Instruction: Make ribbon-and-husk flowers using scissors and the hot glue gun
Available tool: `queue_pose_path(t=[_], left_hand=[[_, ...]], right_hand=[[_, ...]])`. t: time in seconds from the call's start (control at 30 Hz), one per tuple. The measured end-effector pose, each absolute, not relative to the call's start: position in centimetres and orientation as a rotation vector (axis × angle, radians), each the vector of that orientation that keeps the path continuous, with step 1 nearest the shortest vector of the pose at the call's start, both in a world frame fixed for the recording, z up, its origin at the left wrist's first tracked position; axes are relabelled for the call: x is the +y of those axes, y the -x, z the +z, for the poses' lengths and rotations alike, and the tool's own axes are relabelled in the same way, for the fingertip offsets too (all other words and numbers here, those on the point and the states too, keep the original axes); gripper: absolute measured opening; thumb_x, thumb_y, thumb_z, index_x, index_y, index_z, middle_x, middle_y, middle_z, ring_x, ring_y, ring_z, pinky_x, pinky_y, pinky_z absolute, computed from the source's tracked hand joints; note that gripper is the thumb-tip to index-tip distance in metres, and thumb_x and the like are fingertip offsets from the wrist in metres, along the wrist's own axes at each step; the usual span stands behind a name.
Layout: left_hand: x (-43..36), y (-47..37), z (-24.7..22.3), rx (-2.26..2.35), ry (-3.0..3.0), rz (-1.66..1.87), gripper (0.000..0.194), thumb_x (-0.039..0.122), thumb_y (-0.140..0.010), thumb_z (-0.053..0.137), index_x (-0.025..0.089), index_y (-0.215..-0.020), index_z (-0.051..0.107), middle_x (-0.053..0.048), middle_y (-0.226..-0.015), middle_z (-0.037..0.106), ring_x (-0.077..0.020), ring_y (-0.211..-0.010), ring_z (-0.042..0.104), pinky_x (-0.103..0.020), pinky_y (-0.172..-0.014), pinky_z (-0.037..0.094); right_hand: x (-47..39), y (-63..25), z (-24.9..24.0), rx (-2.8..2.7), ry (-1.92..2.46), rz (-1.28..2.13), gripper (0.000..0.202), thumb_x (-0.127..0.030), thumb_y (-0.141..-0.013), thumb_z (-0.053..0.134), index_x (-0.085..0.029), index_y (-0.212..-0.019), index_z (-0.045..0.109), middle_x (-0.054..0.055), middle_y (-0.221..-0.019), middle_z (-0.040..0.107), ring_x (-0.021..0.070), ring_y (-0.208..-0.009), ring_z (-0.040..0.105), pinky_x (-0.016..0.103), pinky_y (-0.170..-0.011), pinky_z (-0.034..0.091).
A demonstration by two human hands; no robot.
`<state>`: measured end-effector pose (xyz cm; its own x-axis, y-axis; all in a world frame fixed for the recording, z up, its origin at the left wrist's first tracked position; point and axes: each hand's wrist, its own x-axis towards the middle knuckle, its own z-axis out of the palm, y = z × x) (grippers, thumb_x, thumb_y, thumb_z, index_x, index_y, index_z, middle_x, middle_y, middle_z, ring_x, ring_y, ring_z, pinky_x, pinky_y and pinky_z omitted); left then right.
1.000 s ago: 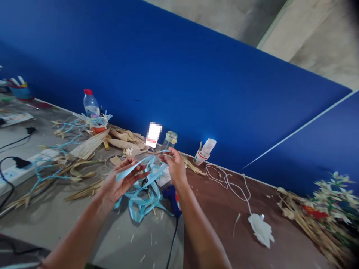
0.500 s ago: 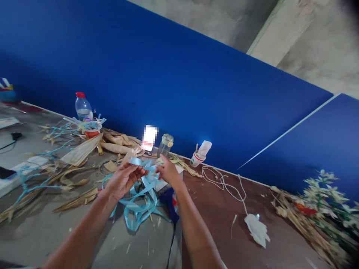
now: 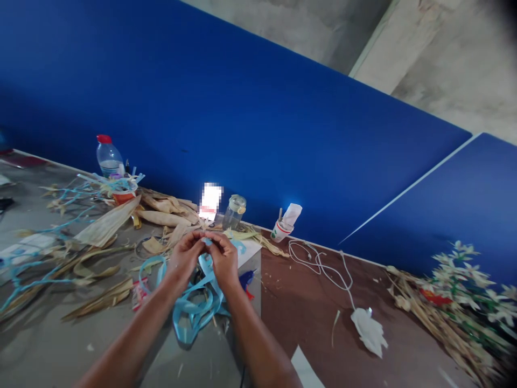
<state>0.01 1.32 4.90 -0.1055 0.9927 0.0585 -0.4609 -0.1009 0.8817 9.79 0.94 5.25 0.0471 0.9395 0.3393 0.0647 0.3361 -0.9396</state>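
Observation:
My left hand (image 3: 186, 254) and my right hand (image 3: 224, 258) meet fingertip to fingertip above the desk, both pinching a light blue ribbon (image 3: 194, 318). A small piece of the ribbon shows between the thumbs, and the rest hangs below and lies in loose loops on the grey desk. Just right of my right wrist, a dark blue tool (image 3: 247, 279) is partly hidden by the arm. A small pink packet (image 3: 139, 293) lies left of my left forearm.
Dry husks (image 3: 161, 207), blue-wrapped stems (image 3: 36, 280) and a red-capped bottle (image 3: 110, 157) are at the left. A glass jar (image 3: 234, 212) and a paper cup (image 3: 281, 230) stand by the blue partition (image 3: 242, 108). White cable (image 3: 319, 258) and white flowers (image 3: 464, 269) are at the right.
My right hand, earlier with its index finger extended, has come in against my left hand and closed on the ribbon. The view has shifted slightly right.

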Motion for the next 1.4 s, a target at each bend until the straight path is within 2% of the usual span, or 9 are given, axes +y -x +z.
queue_pose_path(t=[0.1,0.23,0.37,0.47,0.7,0.87,1.1,1.27,1.4], left_hand=[[1.2,0.0,5.1,0.929,-0.948,1.523,0.017,0.029,-0.066,0.073,0.017,-0.073,0.064,0.002,-0.061,0.061,-0.0126,-0.057,0.057,-0.025,-0.060,0.046],[1.0,0.2,5.2,1.040,-1.105,1.531,0.012,0.028,-0.069,0.068,0.018,-0.073,0.063,0.001,-0.057,0.061,-0.0141,-0.057,0.056,-0.025,-0.058,0.043],[0.9,0.2,4.6,1.045,-1.221,1.471,0.011,0.029,-0.068,0.067,0.019,-0.068,0.063,0.000,-0.056,0.060,-0.0149,-0.055,0.054,-0.026,-0.057,0.042],[1.1,0.2,3.5,1.036,-1.212,1.411,0.014,0.032,-0.068,0.066,0.019,-0.071,0.061,0.001,-0.056,0.060,-0.0152,-0.056,0.055,-0.026,-0.058,0.042],[1.5,0.5,1.4,1.063,-1.210,1.345,0.020,0.035,-0.070,0.064,0.017,-0.077,0.060,0.002,-0.056,0.060,-0.0136,-0.055,0.054,-0.025,-0.056,0.040],[1.4,0.5,1.3,1.086,-1.200,1.340,0.020,0.035,-0.070,0.065,0.017,-0.078,0.060,0.002,-0.056,0.060,-0.0137,-0.055,0.053,-0.025,-0.056,0.040],[1.3,0.7,0.7,1.029,-1.181,1.353,0.020,0.035,-0.073,0.064,0.017,-0.080,0.060,0.002,-0.057,0.061,-0.0138,-0.056,0.054,-0.026,-0.058,0.040],[1.0,0.8,0.9,1.047,-1.168,1.375,0.021,0.036,-0.071,0.065,0.017,-0.079,0.060,0.002,-0.055,0.060,-0.0136,-0.055,0.054,-0.025,-0.057,0.041],[0.9,0.9,1.0,1.043,-1.158,1.382,0.021,0.036,-0.070,0.066,0.017,-0.078,0.060,0.002,-0.056,0.060,-0.0133,-0.055,0.054,-0.025,-0.056,0.041]], right_hand=[[1.5,-9.9,4.8,-1.210,1.028,0.895,0.016,-0.027,-0.076,0.054,-0.020,-0.081,0.068,0.006,-0.090,0.068,0.0209,-0.091,0.061,0.034,-0.086,0.048],[2.1,-10.3,4.5,-1.086,1.086,1.038,0.021,-0.032,-0.075,0.054,-0.018,-0.082,0.068,0.003,-0.078,0.067,0.0185,-0.075,0.060,0.031,-0.075,0.048],[2.4,-10.7,3.9,-1.075,1.069,1.092,0.015,-0.031,-0.072,0.057,-0.018,-0.069,0.062,-0.002,-0.059,0.055,0.0118,-0.055,0.045,0.024,-0.056,0.041],[2.5,-10.9,3.1,-1.114,1.115,1.074,0.019,-0.032,-0.073,0.055,-0.019,-0.059,0.054,-0.005,-0.053,0.045,0.0102,-0.051,0.038,0.023,-0.052,0.036],[2.7,-11.4,2.1,-1.206,1.150,0.879,0.014,-0.027,-0.067,0.060,-0.018,-0.057,0.058,0.003,-0.079,0.058,0.0176,-0.084,0.052,0.027,-0.078,0.041],[2.7,-11.8,1.8,-1.234,1.103,1.111,0.015,-0.030,-0.072,0.057,-0.018,-0.063,0.058,-0.004,-0.057,0.048,0.0113,-0.056,0.042,0.024,-0.058,0.036],[2.5,-12.0,2.1,-1.265,1.102,1.147,0.011,-0.027,-0.070,0.056,-0.017,-0.065,0.056,-0.006,-0.057,0.045,0.0093,-0.055,0.038,0.021,-0.054,0.032],[2.1,-12.2,2.6,-1.299,1.181,1.180,0.018,-0.022,-0.069,0.053,-0.017,-0.081,0.065,-0.007,-0.054,0.046,0.0083,-0.048,0.034,0.021,-0.048,0.028],[2.0,-12.3,2.7,-1.400,1.170,1.145,0.014,-0.025,-0.070,0.055,-0.017,-0.071,0.066,-0.003,-0.062,0.056,0.0109,-0.056,0.045,0.023,-0.056,0.035]])
